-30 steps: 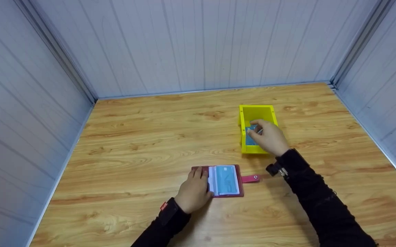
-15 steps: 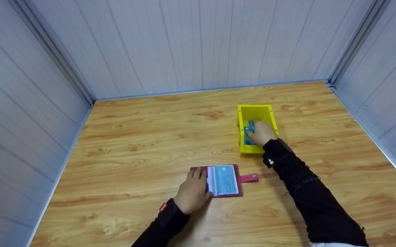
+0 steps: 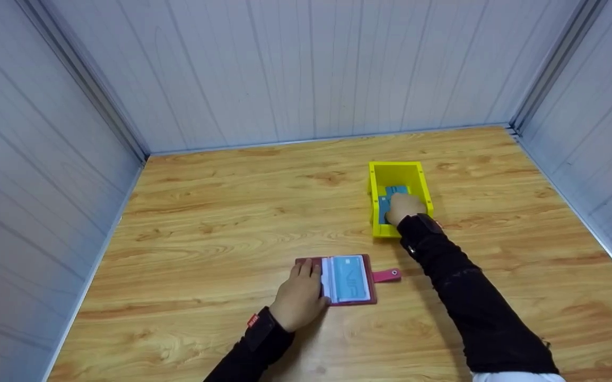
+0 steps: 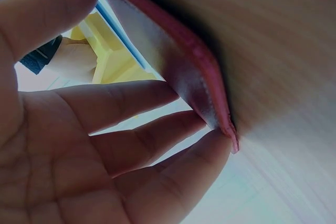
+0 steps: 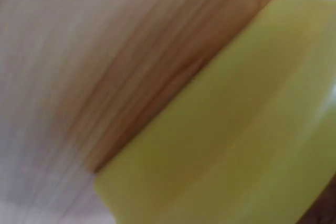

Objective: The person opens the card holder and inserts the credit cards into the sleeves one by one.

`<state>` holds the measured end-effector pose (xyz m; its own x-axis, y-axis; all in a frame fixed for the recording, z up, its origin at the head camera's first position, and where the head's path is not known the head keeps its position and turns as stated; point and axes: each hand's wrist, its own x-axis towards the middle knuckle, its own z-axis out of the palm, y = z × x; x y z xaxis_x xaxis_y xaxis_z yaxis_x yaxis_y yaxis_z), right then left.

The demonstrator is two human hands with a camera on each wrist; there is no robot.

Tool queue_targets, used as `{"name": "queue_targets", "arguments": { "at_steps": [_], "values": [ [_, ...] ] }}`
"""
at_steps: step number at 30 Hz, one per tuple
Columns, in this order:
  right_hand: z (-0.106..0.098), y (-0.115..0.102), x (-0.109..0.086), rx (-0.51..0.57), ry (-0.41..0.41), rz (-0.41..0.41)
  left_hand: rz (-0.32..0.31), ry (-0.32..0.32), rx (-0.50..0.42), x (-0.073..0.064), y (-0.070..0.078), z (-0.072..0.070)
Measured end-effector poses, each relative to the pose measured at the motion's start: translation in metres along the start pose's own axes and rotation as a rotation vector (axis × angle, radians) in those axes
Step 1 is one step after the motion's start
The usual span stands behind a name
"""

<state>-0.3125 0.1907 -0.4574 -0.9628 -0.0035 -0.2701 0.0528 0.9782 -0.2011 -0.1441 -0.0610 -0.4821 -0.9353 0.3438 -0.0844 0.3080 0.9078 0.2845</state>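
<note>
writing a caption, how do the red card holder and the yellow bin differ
The card holder lies open and thin; the bin is deep-walled. The holder is red with a pink strap, the bin yellow. The left hand touches the holder; the right hand is in the bin. Each contains at least one blue card.

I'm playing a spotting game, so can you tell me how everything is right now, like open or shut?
Red wallet: open.
Strap: unfastened, sticking out sideways.
VIP card: in place, letters showing.
Yellow bin: upright, open-topped.
Blue cards: loose inside, partly covered.
Left grip: touching the wallet's left side.
Right grip: inside the bin, fingertips hidden.
</note>
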Motion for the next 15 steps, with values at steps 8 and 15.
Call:
{"name": "queue_targets", "arguments": {
  "at_steps": [8, 15],
  "values": [
    [-0.0027, 0.0022, 0.0007, 0.040, 0.001, -0.011, 0.005, 0.007, 0.015, 0.0005, 0.0002, 0.0002],
    [-0.0024, 0.0018, -0.0006, 0.155, 0.005, -0.003, 0.005, 0.026, 0.010, -0.0006, 0.0002, 0.0015]
  ]
}}
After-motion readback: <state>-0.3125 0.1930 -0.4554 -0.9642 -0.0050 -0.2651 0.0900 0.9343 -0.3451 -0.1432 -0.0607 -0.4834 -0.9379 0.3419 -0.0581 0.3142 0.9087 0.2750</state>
